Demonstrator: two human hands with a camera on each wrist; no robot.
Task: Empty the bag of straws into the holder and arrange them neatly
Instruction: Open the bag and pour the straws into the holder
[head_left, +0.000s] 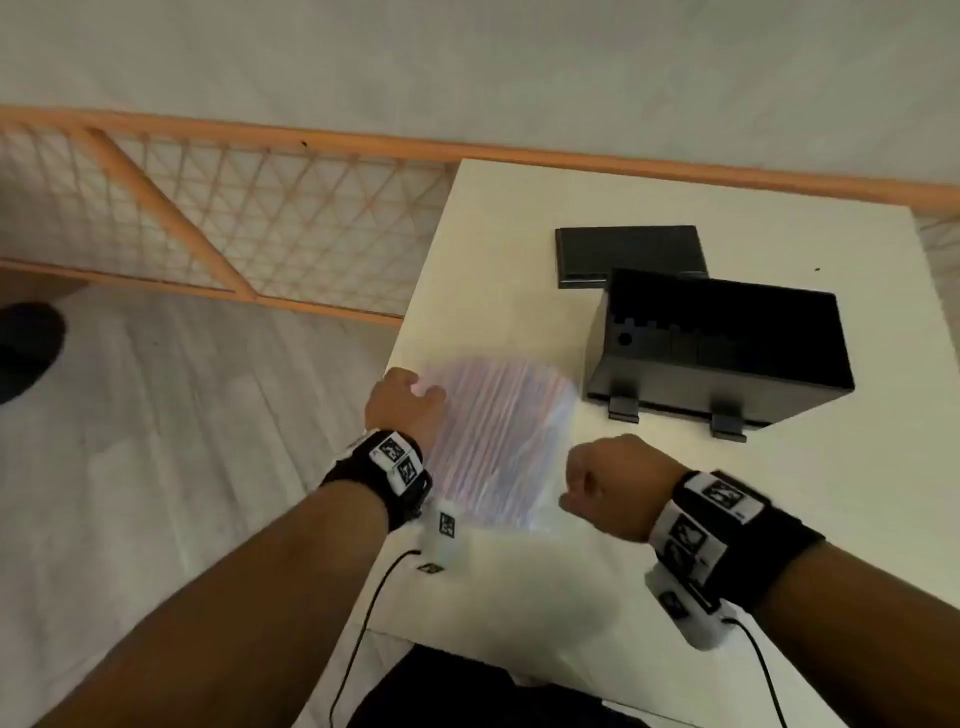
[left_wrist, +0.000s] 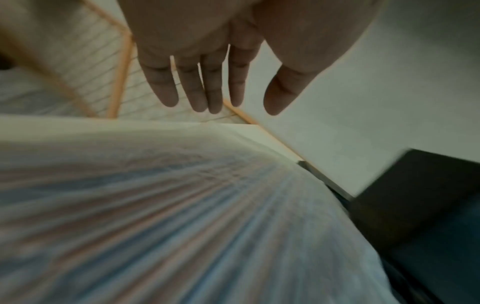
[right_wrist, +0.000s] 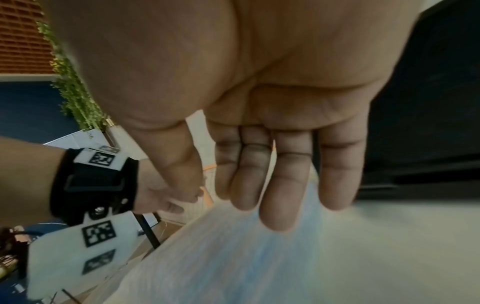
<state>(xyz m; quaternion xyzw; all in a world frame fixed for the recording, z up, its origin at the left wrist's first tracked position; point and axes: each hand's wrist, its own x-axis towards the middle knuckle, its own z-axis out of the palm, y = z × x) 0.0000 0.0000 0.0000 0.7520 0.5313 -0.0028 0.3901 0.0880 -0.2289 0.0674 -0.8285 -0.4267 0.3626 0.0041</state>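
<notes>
Clear bag of straws (head_left: 498, 441) flat on table (head_left: 779, 493), straws lengthwise away from person

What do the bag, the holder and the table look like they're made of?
The bag looks like thin clear plastic film: striped straws show through it, though blur softens it. The holder seems matte black rigid plastic or painted wood; notched corner joints hint at panels, but I can't settle which. The table looks like smooth off-white laminate board with a dull finish.
</notes>
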